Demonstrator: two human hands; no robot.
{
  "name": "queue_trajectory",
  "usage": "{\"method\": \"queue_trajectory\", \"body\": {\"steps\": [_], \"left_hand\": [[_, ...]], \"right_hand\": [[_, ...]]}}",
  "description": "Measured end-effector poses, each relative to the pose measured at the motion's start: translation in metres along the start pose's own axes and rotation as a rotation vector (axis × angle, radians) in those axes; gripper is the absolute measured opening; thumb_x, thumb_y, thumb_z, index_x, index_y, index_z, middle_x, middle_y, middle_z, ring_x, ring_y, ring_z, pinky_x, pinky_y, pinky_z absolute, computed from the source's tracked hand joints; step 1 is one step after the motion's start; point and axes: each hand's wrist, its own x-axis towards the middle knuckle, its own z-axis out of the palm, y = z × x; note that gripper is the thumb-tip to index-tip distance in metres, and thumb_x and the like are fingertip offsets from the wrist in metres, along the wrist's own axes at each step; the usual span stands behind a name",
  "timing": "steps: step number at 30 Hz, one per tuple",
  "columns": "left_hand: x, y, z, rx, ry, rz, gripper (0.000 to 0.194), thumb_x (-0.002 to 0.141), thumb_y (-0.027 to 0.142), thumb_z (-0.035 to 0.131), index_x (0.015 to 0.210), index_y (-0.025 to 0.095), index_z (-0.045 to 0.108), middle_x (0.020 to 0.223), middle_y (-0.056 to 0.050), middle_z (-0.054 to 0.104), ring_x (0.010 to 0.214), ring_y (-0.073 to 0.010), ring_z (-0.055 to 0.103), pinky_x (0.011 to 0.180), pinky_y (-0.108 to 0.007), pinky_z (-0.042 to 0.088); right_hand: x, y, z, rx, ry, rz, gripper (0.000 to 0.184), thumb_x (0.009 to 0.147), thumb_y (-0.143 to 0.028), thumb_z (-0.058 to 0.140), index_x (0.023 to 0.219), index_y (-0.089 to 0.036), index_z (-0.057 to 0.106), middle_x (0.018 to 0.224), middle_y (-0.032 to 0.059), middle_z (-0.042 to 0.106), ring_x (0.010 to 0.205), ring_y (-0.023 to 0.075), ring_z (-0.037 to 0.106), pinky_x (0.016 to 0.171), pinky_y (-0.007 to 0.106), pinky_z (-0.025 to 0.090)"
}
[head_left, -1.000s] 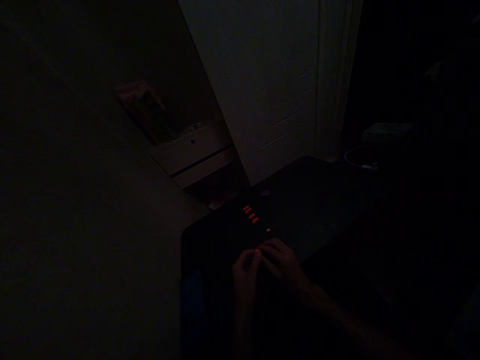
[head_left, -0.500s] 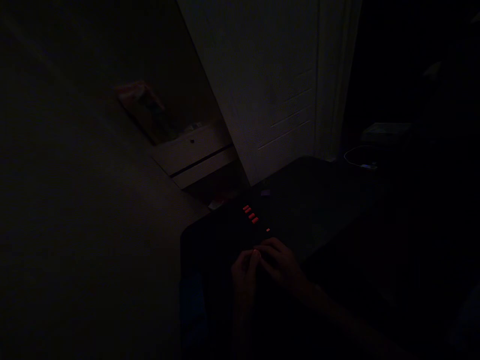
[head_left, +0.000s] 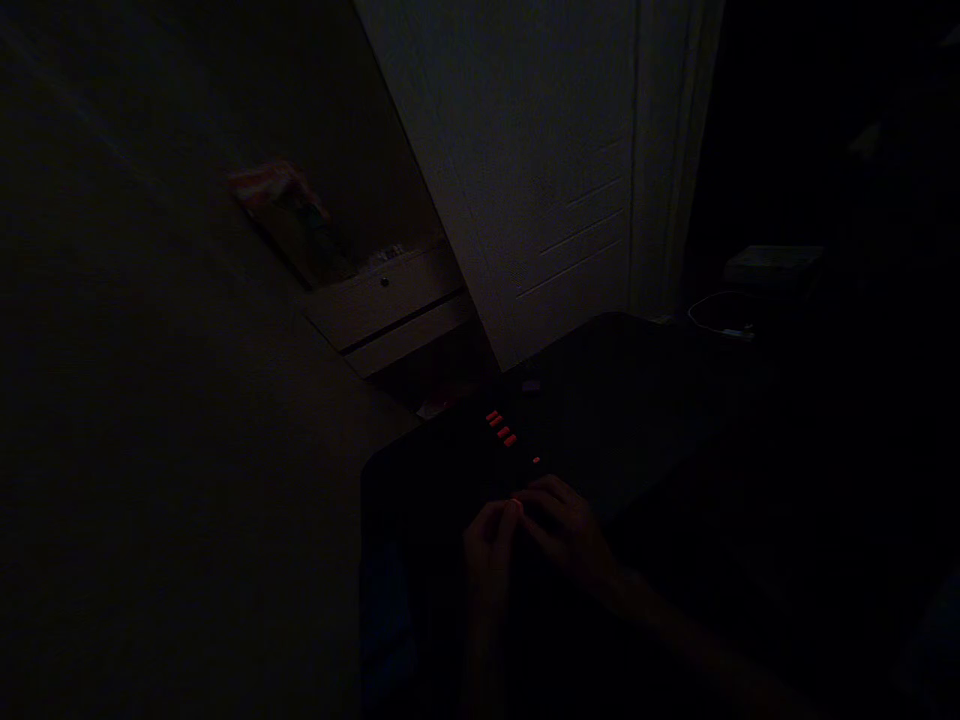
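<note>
The scene is very dark. My left hand and my right hand rest close together on the front part of a dark flat-topped appliance, fingertips meeting near a small red glow. Just beyond my fingers a row of several red indicator lights and one single red dot shine on the appliance's top. The darkness hides whether either hand holds anything.
A pale door stands behind the appliance. To the left, a light drawer unit sits against the wall with a pinkish package above it. A white cable lies at the right. The floor at left is dim.
The hands stay in nearly the same spot; only slight finger shifts show. The picture has grown a little darker.
</note>
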Motion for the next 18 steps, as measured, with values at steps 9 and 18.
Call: {"method": "queue_trajectory", "body": {"steps": [9,18], "left_hand": [[0.0000,-0.0018,-0.0010,0.012,-0.004,-0.015,0.025,0.081,0.041,0.075,0.080,0.016,0.076,0.079,-0.005,0.075,0.079,-0.0212,0.069,0.074,-0.029,0.052],[-0.0007,-0.0008,0.0005,-0.022,0.019,-0.004,0.026,0.081,0.041,0.075,0.079,0.015,0.076,0.077,-0.005,0.075,0.076,-0.0205,0.069,0.072,-0.028,0.053]], "right_hand": [[-0.0009,0.0036,-0.0011,-0.002,-0.038,-0.059,0.017,0.100,-0.022,0.060,0.112,-0.024,0.072,0.102,0.0081,0.071,0.093,0.0226,0.070,0.082,0.037,0.061],[-0.0014,0.0045,0.0009,-0.009,-0.003,-0.039,0.018,0.099,-0.024,0.063,0.114,-0.025,0.073,0.105,0.0082,0.071,0.095,0.0225,0.070,0.085,0.037,0.061]]}}
